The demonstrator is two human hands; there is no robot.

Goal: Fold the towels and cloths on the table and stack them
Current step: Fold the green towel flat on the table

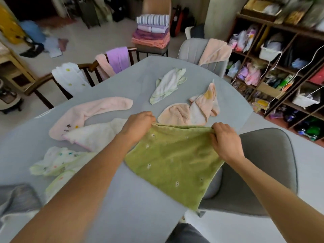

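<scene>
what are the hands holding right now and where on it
Both hands grip the green towel by its far edge: left hand and right hand each at a corner.

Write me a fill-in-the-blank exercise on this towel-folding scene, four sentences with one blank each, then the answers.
1. Both hands, the left hand and the right hand, grip the far edge of the ____ towel.
2. The purple cloth hangs over the back of a ____ chair.
3. The folded stack beyond the table rests on a ____.
4. The top towel of that stack is ____ patterned.

Answers: green; wooden; chair; striped
</scene>
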